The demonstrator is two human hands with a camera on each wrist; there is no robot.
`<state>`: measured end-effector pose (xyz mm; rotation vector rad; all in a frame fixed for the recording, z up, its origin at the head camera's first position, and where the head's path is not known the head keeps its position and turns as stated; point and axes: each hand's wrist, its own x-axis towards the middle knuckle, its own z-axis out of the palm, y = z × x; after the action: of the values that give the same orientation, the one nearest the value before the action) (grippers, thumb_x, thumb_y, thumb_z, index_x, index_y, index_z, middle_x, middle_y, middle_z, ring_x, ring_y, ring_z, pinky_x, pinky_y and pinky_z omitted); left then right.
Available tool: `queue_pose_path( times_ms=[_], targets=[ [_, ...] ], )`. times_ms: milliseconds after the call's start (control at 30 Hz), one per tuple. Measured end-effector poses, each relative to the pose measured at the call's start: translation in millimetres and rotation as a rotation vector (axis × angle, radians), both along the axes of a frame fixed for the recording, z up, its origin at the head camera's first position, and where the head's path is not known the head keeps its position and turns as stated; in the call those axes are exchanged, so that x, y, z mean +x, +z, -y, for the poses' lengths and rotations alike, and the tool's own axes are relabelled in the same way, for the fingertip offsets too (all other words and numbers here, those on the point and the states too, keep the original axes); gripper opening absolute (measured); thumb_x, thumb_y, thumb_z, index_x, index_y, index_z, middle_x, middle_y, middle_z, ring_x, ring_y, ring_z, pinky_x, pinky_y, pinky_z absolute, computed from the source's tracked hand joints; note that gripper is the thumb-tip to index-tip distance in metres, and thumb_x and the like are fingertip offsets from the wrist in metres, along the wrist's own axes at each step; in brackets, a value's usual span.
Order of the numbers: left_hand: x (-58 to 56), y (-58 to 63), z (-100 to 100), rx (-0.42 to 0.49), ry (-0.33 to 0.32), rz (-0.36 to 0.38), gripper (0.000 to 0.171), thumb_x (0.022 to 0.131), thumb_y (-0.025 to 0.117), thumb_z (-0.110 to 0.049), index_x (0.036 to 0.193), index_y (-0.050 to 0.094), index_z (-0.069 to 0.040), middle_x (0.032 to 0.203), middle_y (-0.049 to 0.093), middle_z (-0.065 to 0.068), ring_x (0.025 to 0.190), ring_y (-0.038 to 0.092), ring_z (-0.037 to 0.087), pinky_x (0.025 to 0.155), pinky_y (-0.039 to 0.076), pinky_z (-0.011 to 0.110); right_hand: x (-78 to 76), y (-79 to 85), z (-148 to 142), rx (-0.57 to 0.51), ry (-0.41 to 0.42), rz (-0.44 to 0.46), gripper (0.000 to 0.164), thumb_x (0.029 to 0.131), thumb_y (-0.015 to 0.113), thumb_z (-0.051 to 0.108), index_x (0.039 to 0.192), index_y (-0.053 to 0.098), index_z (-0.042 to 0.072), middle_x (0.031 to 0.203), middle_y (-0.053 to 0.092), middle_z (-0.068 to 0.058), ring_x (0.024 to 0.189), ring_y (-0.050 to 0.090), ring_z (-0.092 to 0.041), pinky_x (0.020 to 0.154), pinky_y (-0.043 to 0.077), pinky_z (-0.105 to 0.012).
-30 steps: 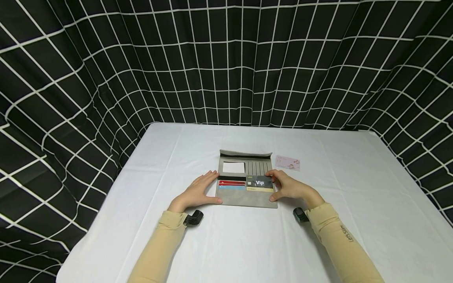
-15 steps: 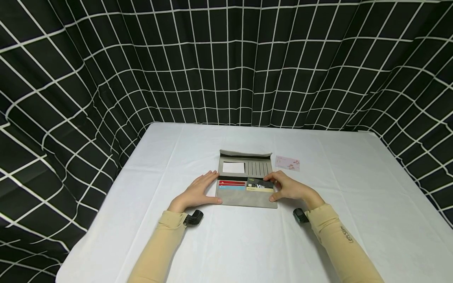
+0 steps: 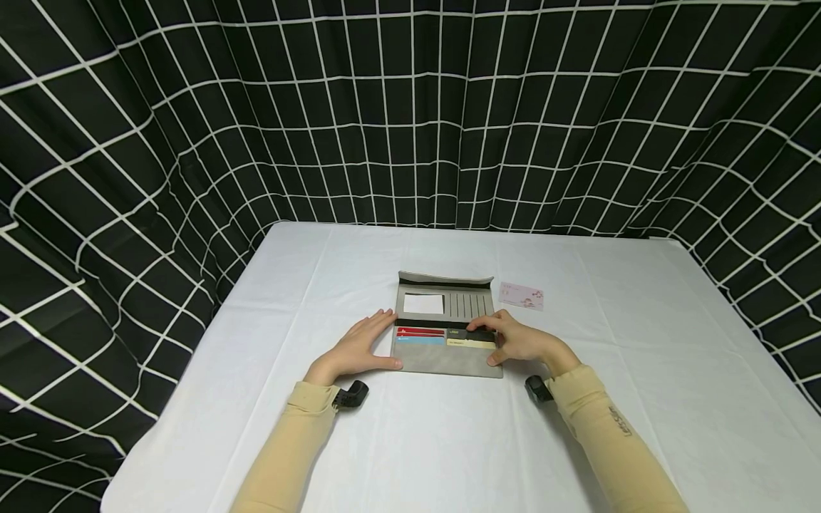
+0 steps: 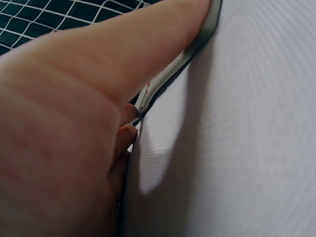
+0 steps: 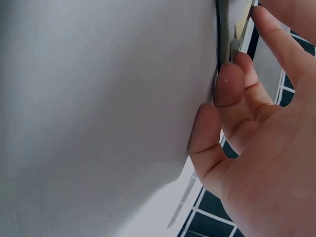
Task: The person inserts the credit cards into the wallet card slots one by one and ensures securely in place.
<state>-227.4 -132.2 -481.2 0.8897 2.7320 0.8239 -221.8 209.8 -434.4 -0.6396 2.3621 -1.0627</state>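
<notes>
A grey wallet (image 3: 421, 358) lies unfolded on the white table. My left hand (image 3: 356, 347) rests along its left side, fingers spread, with the thumb on the near left corner. At the right side, my right hand (image 3: 521, 338) sets its index fingertip on the upper edge of a dark card (image 3: 457, 333), which sits mostly inside the lower right slots above a cream card (image 3: 468, 343). The right thumb lies on the wallet's right edge. Red cards (image 3: 420, 331) and a blue card (image 3: 420, 340) fill the lower left slots. In the right wrist view, bent fingers (image 5: 230, 84) touch the wallet's side.
A pink card (image 3: 522, 296) lies on the table just beyond the wallet's upper right corner. A white card or panel (image 3: 423, 304) shows in the wallet's upper left window, beside several slots (image 3: 467, 305). Black gridded curtains (image 3: 417, 114) surround the white tabletop (image 3: 436, 442).
The dark card has slid down into its slot, so its "Vip" lettering no longer shows. My right index finger has moved left along the card's top; the left hand stays put.
</notes>
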Motion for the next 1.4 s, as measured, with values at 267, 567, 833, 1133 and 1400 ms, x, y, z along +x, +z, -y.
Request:
queue_pose_path(
  times_ms=[267,567,833,1133,1400],
  targets=[
    [0.2,0.9,-0.2,0.01,-0.003,-0.011,0.096,0.074,0.067,-0.058,0.147,0.026,-0.011,0.152,0.02,0.006,0.138,0.012,0.019,0.111,0.008,0.037,-1.7,1.7,1.0,-0.04,-0.011,0.048,0.055,0.07,0.076,0.0,0.12,0.056,0.007,0.111,0.031,-0.018,0.088,0.036,-0.028,0.074,0.036,-0.033],
    [0.9,4.1,-0.4,0.003,-0.008,-0.009,0.097,0.075,0.066,-0.058,0.147,0.024,-0.009,0.152,0.019,0.006,0.138,0.012,0.02,0.111,0.007,0.037,-0.5,-0.8,-0.4,-0.042,-0.042,0.036,0.049,0.071,0.076,0.001,0.116,0.057,0.006,0.111,0.033,-0.016,0.087,0.037,-0.026,0.075,0.036,-0.034],
    [0.5,2.4,-0.7,0.002,-0.008,-0.005,0.097,0.075,0.067,-0.058,0.147,0.025,-0.009,0.152,0.019,0.008,0.138,0.012,0.021,0.111,0.008,0.038,1.2,-1.4,-1.5,-0.043,-0.055,-0.002,0.045,0.069,0.078,0.002,0.109,0.058,0.004,0.108,0.037,-0.017,0.089,0.039,-0.026,0.08,0.036,-0.035],
    [1.8,5.0,-1.2,0.008,-0.013,-0.008,0.097,0.075,0.067,-0.057,0.147,0.025,-0.008,0.151,0.02,0.008,0.138,0.012,0.022,0.111,0.008,0.039,2.5,-3.7,-2.7,-0.073,-0.075,-0.04,0.044,0.068,0.079,0.004,0.108,0.06,0.003,0.107,0.041,-0.016,0.088,0.039,-0.027,0.077,0.037,-0.035],
    [2.2,4.1,-0.9,0.001,-0.003,-0.003,0.097,0.074,0.067,-0.057,0.147,0.025,-0.009,0.152,0.019,0.006,0.138,0.011,0.019,0.111,0.007,0.037,2.7,-4.6,-2.3,-0.038,-0.092,-0.058,0.041,0.069,0.08,0.006,0.104,0.059,0.001,0.103,0.042,-0.015,0.085,0.039,-0.024,0.073,0.038,-0.034]
  ],
)
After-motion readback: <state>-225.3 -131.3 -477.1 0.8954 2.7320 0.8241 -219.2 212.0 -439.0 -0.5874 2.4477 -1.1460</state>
